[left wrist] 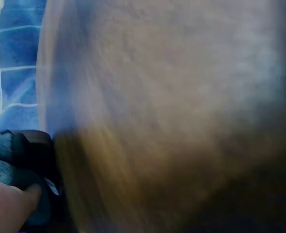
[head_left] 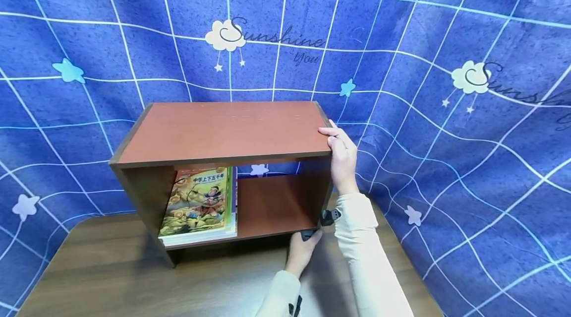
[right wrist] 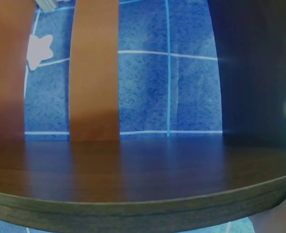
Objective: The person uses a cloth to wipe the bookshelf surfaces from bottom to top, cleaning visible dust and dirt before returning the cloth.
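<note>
A small brown shelf [head_left: 223, 131] with a reddish top stands on the wooden table. My right hand [head_left: 342, 158] grips its upper right corner, fingers bent over the top edge and palm along the outer side. Low at the shelf's front right, my left hand [head_left: 303, 247] holds a folded dark grey cloth [left wrist: 17, 155] against the end of the side panel. In the left wrist view the thumb [left wrist: 9, 204] presses on the cloth; the other fingers are hidden. The right wrist view looks into the shelf along its dark side panel [right wrist: 133, 170].
Several books [head_left: 200, 203], the front one with a yellow illustrated cover, stand at the left inside the shelf. The wooden table [head_left: 102, 252] reaches back to a blue grid-patterned curtain [head_left: 267, 19], which also closes in the right side. A dark connector [head_left: 330, 217] sits by the right sleeve.
</note>
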A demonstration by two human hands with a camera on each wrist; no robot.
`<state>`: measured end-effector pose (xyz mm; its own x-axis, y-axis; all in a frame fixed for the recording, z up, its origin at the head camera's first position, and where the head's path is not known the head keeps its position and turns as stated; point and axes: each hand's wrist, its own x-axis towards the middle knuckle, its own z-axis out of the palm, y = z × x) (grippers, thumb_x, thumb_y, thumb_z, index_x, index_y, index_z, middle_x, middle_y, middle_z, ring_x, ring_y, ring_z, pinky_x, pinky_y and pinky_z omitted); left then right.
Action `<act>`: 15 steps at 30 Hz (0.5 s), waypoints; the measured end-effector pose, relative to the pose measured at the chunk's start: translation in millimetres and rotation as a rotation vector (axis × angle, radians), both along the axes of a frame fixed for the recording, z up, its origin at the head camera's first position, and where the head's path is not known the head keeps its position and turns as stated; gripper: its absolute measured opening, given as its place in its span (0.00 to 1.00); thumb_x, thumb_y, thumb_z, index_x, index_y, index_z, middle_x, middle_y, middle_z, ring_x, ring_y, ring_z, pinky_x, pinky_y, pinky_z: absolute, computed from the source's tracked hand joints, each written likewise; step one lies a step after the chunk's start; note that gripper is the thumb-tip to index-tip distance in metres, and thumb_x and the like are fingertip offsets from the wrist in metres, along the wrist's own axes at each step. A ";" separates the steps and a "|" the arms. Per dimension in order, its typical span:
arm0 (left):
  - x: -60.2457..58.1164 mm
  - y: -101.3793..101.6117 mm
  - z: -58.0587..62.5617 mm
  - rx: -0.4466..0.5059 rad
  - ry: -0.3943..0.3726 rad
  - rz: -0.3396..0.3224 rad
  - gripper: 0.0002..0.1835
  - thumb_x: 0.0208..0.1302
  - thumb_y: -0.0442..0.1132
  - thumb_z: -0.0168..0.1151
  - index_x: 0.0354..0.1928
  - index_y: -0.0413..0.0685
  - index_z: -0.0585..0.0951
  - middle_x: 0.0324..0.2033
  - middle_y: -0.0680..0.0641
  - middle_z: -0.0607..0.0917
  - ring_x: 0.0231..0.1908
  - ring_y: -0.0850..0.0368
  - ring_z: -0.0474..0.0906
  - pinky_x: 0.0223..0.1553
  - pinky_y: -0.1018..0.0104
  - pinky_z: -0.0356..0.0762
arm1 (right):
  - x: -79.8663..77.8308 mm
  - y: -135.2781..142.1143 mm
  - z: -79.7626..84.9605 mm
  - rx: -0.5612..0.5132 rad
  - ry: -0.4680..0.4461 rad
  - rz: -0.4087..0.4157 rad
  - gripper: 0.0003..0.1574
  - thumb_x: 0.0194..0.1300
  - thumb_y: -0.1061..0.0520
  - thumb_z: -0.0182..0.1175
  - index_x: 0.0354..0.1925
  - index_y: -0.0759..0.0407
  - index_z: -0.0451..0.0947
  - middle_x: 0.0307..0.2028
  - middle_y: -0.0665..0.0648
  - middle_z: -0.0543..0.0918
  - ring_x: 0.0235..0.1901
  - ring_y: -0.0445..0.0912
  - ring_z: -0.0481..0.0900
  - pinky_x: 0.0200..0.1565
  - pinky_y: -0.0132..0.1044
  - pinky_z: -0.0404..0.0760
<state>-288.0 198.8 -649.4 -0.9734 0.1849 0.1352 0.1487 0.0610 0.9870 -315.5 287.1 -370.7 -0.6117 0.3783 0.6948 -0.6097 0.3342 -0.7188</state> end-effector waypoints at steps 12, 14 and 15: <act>4.5 -5.6 -7.3 -0.354 0.231 -0.092 0.24 0.63 0.36 0.52 0.58 0.28 0.66 0.39 0.29 0.79 0.43 0.36 0.77 0.43 0.49 0.74 | 2.2 -2.7 0.6 0.003 -0.009 0.000 0.21 0.62 0.63 0.44 0.42 0.65 0.84 0.54 0.61 0.79 0.61 0.47 0.69 0.61 0.37 0.61; 3.5 -5.7 -5.0 -0.348 0.171 -0.114 0.26 0.60 0.33 0.52 0.59 0.28 0.65 0.41 0.29 0.79 0.45 0.36 0.77 0.45 0.47 0.73 | 2.7 -2.8 0.8 0.003 -0.015 0.004 0.21 0.62 0.64 0.44 0.42 0.66 0.83 0.55 0.61 0.78 0.61 0.47 0.69 0.61 0.37 0.61; 2.8 -5.5 -4.1 -0.348 0.149 -0.115 0.25 0.59 0.32 0.52 0.58 0.28 0.66 0.42 0.31 0.79 0.45 0.37 0.76 0.46 0.47 0.73 | 3.2 -3.2 1.3 0.002 -0.019 0.010 0.21 0.62 0.65 0.44 0.42 0.67 0.83 0.55 0.62 0.77 0.61 0.47 0.68 0.61 0.37 0.61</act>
